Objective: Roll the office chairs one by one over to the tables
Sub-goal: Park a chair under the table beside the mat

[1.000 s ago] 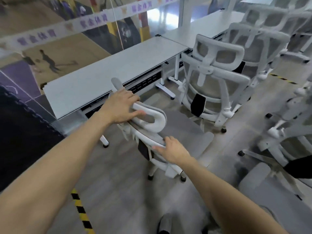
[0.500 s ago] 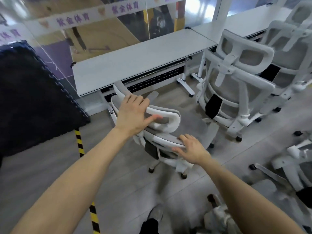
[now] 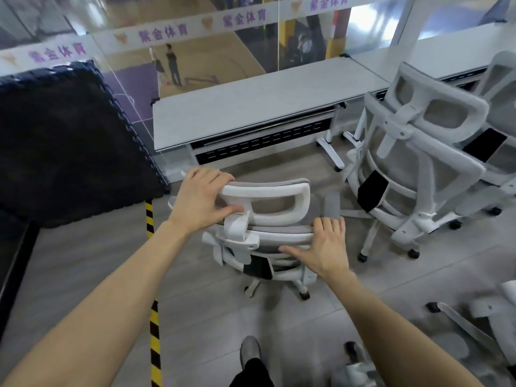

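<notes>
A white office chair (image 3: 275, 233) with a grey mesh back stands in front of me, facing a white table (image 3: 245, 107) a short way beyond it. My left hand (image 3: 202, 199) grips the left end of the chair's white headrest (image 3: 290, 191). My right hand (image 3: 324, 247) lies on the top edge of the backrest, fingers curled over it and thumb spread. The seat and most of the wheeled base are hidden under the backrest.
A second white chair (image 3: 413, 152) stands at the table to the right, with more chairs behind it and at the lower right (image 3: 474, 331). A black foam mat (image 3: 64, 141) leans at the left. Yellow-black tape (image 3: 153, 317) runs along the floor. My shoe (image 3: 250, 351) is below.
The chair has turned its back squarely toward me and sits closer to the middle of the table. The view has swung left. Both hands have kept their hold.
</notes>
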The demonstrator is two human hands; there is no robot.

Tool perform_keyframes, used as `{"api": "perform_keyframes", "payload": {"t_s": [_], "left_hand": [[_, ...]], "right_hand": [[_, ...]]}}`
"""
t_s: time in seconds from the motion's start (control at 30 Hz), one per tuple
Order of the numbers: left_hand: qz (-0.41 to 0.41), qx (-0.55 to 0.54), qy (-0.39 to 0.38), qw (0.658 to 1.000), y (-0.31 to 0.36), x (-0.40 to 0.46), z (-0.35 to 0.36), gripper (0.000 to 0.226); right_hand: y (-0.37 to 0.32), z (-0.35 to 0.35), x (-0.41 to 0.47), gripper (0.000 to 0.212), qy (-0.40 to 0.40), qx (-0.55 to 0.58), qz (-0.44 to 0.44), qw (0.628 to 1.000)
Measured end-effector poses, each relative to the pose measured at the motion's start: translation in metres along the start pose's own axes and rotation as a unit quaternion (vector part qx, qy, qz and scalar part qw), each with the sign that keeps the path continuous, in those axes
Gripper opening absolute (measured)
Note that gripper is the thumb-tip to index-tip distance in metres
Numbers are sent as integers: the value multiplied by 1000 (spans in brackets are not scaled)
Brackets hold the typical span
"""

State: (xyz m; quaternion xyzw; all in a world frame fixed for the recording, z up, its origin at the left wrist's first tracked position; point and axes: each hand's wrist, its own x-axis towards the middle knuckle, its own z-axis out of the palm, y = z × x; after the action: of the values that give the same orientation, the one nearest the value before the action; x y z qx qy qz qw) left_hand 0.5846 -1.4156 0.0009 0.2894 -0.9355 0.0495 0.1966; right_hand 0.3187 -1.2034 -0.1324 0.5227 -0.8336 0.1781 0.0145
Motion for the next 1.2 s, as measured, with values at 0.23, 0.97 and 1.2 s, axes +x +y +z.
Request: {"api": "perform_keyframes", "payload": {"t_s": [0.23, 0.97, 1.2], "left_hand": [[-33, 14, 67, 997, -38, 19, 26, 73], [-83, 48, 150, 984, -180, 111, 99, 70], [-126, 63, 150, 978, -170, 127, 108, 69]], "right_hand": [[-4, 30, 59, 93, 82, 58, -56, 993], [-59, 90, 275, 98, 9, 58, -122, 991], [-43, 96, 312, 95, 5, 80, -154, 985]]}}
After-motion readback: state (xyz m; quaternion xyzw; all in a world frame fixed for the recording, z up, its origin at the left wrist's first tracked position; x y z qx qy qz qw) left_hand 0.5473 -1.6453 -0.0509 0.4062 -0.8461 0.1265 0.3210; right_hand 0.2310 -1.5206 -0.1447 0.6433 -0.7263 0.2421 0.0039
